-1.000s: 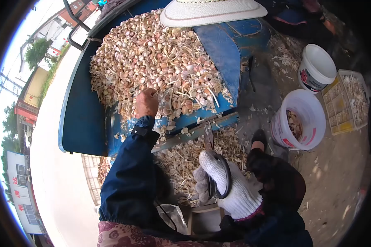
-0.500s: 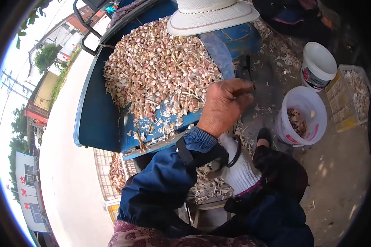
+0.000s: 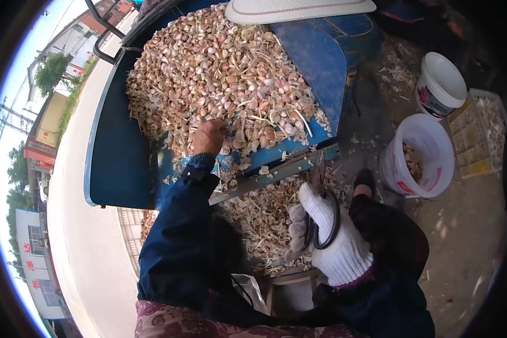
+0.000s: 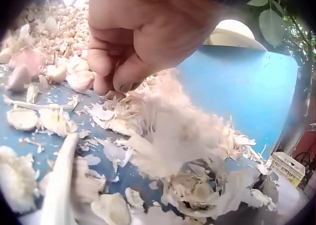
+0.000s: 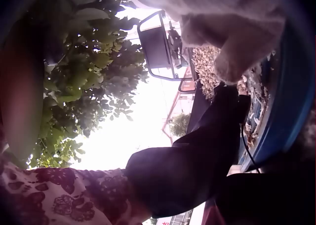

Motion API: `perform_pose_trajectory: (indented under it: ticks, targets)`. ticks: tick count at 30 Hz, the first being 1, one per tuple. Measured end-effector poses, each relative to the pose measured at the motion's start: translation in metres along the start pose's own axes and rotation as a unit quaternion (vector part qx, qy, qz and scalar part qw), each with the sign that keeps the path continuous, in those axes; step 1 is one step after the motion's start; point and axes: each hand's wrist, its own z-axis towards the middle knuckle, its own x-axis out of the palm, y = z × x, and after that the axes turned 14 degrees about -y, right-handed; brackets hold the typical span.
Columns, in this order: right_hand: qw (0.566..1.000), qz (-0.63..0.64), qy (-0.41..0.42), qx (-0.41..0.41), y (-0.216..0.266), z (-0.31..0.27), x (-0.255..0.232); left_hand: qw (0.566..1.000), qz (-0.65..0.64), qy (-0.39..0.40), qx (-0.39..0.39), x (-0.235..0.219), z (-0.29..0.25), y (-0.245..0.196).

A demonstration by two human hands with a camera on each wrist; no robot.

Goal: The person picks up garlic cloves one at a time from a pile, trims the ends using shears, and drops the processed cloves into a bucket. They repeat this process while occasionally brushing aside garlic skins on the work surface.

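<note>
The bare left hand reaches down at the near edge of a heap of garlic. In the left wrist view this hand has bent fingers, thumb tip close to the fingertips, among cloves and papery skins; whether anything lies between them is hidden. The right hand, in a white knitted glove with grey fingers, grips scissors with black handles, blades pointing up past the blue tray's edge. In the right wrist view the gloved hand is dim and the scissors cannot be made out.
A white hat lies behind the heap. At the right stand a pale bucket with scraps inside, a white bucket and a yellowish crate. Trimmings lie below the tray edge.
The left hand was at the heap, swung right over the gloved hand half a second ago, and is back at the heap. The right hand keeps its grip on the scissors.
</note>
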Motion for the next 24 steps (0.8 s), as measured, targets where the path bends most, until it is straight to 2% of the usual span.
perform_pose_trajectory:
  ticks: [1,2,5,7,11,13,14,15,16,17,18,20,21,23,24]
  targets:
    - [1.000,-0.005,-0.002,-0.008,-0.001,0.000,0.002,0.998,0.037,0.043,-0.001,0.003,0.000,0.000]
    - [1.000,-0.011,-0.002,-0.016,-0.002,0.000,0.004,0.998,0.030,0.032,0.046,0.003,-0.002,-0.001]
    - [0.999,-0.029,-0.017,-0.007,-0.005,-0.001,0.008,0.993,0.083,0.025,0.074,0.008,-0.007,-0.001]
    - [0.999,-0.038,-0.008,0.000,-0.007,0.001,0.006,0.994,0.069,0.008,0.085,0.007,-0.009,0.003]
    - [0.999,-0.046,0.000,0.005,-0.008,-0.001,0.004,0.994,0.092,0.028,0.046,0.001,-0.006,0.011]
    - [0.999,-0.034,0.003,0.005,-0.006,0.000,0.003,0.993,-0.024,0.058,-0.097,-0.007,-0.006,0.010]
    - [1.000,-0.024,0.003,0.005,-0.005,0.000,0.002,0.950,-0.171,0.052,-0.257,-0.011,-0.002,0.010]
    - [1.000,-0.021,0.003,0.005,-0.004,-0.001,0.000,0.859,-0.309,0.045,-0.405,-0.016,0.002,0.011]
    - [1.000,-0.025,0.010,0.008,-0.002,-0.003,-0.001,0.746,-0.455,0.033,-0.485,-0.014,0.004,0.017]
    - [0.999,-0.031,0.017,0.011,-0.001,-0.004,-0.003,0.603,-0.582,0.017,-0.545,-0.012,0.005,0.020]
    - [0.999,-0.030,0.017,0.012,0.000,-0.004,-0.003,0.603,-0.582,0.017,-0.546,-0.012,0.006,0.016]
    - [1.000,-0.023,0.014,0.000,0.002,-0.004,-0.004,0.581,-0.587,-0.079,-0.558,-0.015,0.012,0.000]
    - [1.000,-0.022,0.014,0.000,0.004,-0.005,-0.004,0.581,-0.587,-0.079,-0.558,-0.013,0.013,0.002]
    - [1.000,-0.006,0.017,0.001,0.007,-0.008,-0.005,0.688,-0.462,-0.090,-0.552,-0.007,0.019,0.022]
    - [1.000,-0.005,0.017,0.002,0.008,-0.010,-0.004,0.784,-0.367,-0.048,-0.498,-0.006,0.023,0.028]
